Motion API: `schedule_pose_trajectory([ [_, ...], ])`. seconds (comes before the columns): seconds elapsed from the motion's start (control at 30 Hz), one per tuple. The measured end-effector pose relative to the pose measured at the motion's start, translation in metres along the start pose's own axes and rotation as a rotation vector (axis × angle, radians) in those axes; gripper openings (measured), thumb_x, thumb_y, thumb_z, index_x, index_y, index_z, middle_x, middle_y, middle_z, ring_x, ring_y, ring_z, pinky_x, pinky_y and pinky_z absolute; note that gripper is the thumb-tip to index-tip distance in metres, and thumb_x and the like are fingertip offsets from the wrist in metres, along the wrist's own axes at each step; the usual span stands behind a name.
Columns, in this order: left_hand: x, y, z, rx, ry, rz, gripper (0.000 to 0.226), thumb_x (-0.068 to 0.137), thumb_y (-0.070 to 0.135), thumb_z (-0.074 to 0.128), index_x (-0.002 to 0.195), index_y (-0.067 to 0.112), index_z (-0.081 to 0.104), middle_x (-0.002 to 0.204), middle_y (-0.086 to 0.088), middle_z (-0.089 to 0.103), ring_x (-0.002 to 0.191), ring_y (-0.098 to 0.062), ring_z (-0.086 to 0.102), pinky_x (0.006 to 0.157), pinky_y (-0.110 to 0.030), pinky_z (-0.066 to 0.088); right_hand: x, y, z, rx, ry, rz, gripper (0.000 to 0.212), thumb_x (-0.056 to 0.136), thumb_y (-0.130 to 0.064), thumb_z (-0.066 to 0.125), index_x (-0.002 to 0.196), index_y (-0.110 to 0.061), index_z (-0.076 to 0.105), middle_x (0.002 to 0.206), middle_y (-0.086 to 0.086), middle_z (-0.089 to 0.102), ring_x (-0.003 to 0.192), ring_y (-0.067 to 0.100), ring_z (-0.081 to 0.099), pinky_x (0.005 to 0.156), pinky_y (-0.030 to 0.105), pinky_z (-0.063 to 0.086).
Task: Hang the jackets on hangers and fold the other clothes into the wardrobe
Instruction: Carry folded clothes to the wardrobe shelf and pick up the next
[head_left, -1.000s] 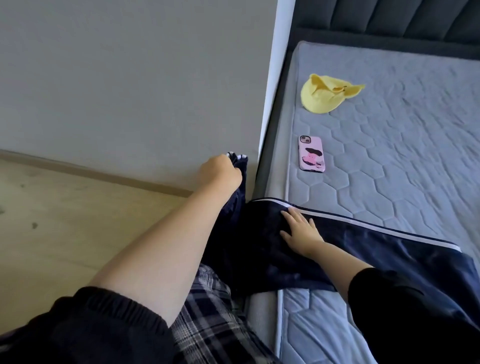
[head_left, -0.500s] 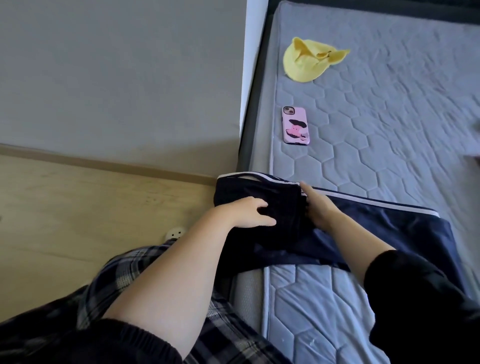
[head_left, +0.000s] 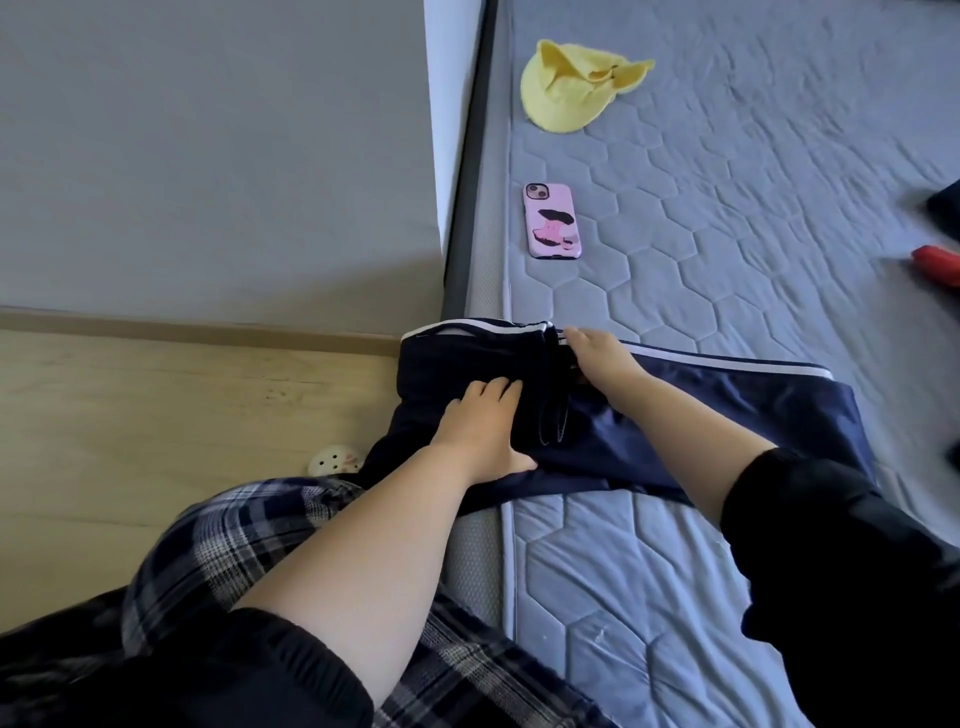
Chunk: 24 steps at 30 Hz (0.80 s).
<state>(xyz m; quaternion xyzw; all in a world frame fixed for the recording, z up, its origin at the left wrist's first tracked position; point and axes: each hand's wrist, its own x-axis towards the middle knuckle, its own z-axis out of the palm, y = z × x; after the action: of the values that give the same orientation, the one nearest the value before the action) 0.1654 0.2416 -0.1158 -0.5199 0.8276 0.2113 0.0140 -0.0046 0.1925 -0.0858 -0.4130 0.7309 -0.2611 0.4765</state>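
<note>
Your left hand (head_left: 483, 421) lies flat, fingers straight, on the folded-over end of the navy track trousers with a white side stripe (head_left: 701, 421), which sprawl across the near edge of the grey hexagon-quilted mattress (head_left: 727, 234) at centre frame. Your right hand (head_left: 605, 356) rests beside it with fingers extended to the stripe, pinching nothing. Above them a pink-cased phone (head_left: 552, 221) lies face down, and a yellow cloth hat (head_left: 571, 88) sits near the top. A red object (head_left: 937, 265) shows at the right edge. At left, a plain grey wall (head_left: 208, 156) meets the pale wooden floor (head_left: 156, 415).
</note>
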Motion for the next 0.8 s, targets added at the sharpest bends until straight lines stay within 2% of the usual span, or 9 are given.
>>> schedule_pose_trajectory([
  [0.03, 0.002, 0.000, 0.000, -0.031, 0.004, -0.006, 0.100, 0.071, 0.059, 0.070, 0.149, 0.018, 0.022, 0.150, 0.001, 0.028, 0.134, -0.026, 0.028, 0.104, -0.048, 0.039, 0.002, 0.003, -0.004, -0.090, 0.044, -0.018, 0.038, 0.098, -0.033, 0.035, 0.085, -0.006, 0.058, 0.087, 0.017, 0.060, 0.079, 0.031, 0.060, 0.073, 0.041, 0.051],
  [0.13, 0.004, -0.002, -0.005, -0.105, -0.056, -0.027, 0.101, 0.072, 0.065, 0.066, 0.150, 0.020, 0.020, 0.152, 0.002, 0.025, 0.139, -0.025, 0.022, 0.106, -0.048, 0.036, -0.006, 0.013, -0.007, 0.085, -0.068, 0.104, 0.042, 0.097, -0.045, 0.043, 0.093, -0.006, 0.057, 0.082, 0.016, 0.061, 0.064, 0.027, 0.059, 0.054, 0.032, 0.050],
  [0.23, 0.004, -0.001, -0.006, -0.106, -0.075, -0.031, 0.104, 0.072, 0.064, 0.067, 0.151, 0.021, 0.014, 0.153, 0.001, 0.023, 0.139, -0.025, 0.021, 0.107, -0.047, 0.036, -0.013, 0.020, 0.000, 0.274, -0.230, 0.142, 0.050, 0.093, -0.051, 0.053, 0.109, -0.006, 0.063, 0.096, 0.013, 0.068, 0.078, 0.025, 0.065, 0.061, 0.030, 0.052],
  [0.33, 0.005, -0.001, -0.005, -0.233, 0.033, -0.084, 0.101, 0.068, 0.054, 0.073, 0.149, 0.023, 0.021, 0.145, 0.000, 0.037, 0.132, -0.025, 0.035, 0.102, -0.046, 0.041, -0.011, 0.012, 0.005, 0.443, -0.294, 0.090, 0.049, 0.097, -0.050, 0.045, 0.113, -0.007, 0.063, 0.095, 0.011, 0.067, 0.076, 0.021, 0.063, 0.063, 0.027, 0.052],
  [0.47, 0.006, -0.005, -0.025, -0.675, 0.281, -0.258, 0.056, 0.077, 0.025, 0.071, 0.130, 0.027, 0.052, 0.116, 0.002, 0.066, 0.112, -0.021, 0.058, 0.087, -0.024, 0.044, -0.006, -0.006, 0.011, 0.467, -0.458, 0.026, 0.056, 0.101, -0.053, 0.020, 0.113, -0.015, 0.059, 0.086, 0.003, 0.070, 0.075, 0.015, 0.064, 0.073, 0.031, 0.045],
  [0.57, 0.003, -0.016, -0.050, -0.931, 0.524, -0.560, 0.024, 0.085, 0.009, 0.059, 0.108, 0.013, 0.065, 0.088, -0.002, 0.063, 0.091, -0.026, 0.060, 0.066, -0.019, 0.036, -0.006, -0.021, 0.023, 0.389, -0.435, -0.041, 0.051, 0.102, -0.049, 0.022, 0.121, -0.016, 0.056, 0.099, 0.004, 0.070, 0.089, 0.017, 0.065, 0.076, 0.032, 0.044],
  [0.67, -0.005, -0.049, -0.073, -1.289, 0.754, -0.872, 0.021, 0.087, 0.012, 0.057, 0.107, 0.005, 0.059, 0.091, -0.004, 0.057, 0.083, -0.024, 0.054, 0.069, -0.027, 0.039, -0.009, -0.024, 0.047, 0.006, -0.316, -0.168, 0.039, 0.098, -0.042, 0.045, 0.111, -0.010, 0.062, 0.094, 0.004, 0.070, 0.083, 0.017, 0.063, 0.073, 0.031, 0.046],
  [0.73, -0.014, -0.074, -0.084, -1.418, 0.885, -0.961, 0.028, 0.087, 0.014, 0.058, 0.114, 0.006, 0.055, 0.099, -0.002, 0.055, 0.087, -0.022, 0.053, 0.073, -0.030, 0.041, -0.015, -0.011, 0.063, -0.440, -0.338, -0.345, 0.041, 0.086, -0.047, 0.063, 0.110, -0.014, 0.063, 0.103, 0.001, 0.065, 0.094, 0.016, 0.059, 0.085, 0.032, 0.046],
  [0.8, -0.026, -0.096, -0.093, -1.511, 1.026, -0.988, 0.029, 0.086, 0.011, 0.058, 0.115, 0.005, 0.057, 0.102, -0.003, 0.059, 0.090, -0.023, 0.057, 0.074, -0.031, 0.045, -0.025, 0.003, 0.075, -0.990, -0.357, -0.562, 0.057, 0.075, -0.049, 0.071, 0.121, -0.019, 0.058, 0.116, 0.001, 0.054, 0.109, 0.020, 0.049, 0.093, 0.035, 0.043],
])
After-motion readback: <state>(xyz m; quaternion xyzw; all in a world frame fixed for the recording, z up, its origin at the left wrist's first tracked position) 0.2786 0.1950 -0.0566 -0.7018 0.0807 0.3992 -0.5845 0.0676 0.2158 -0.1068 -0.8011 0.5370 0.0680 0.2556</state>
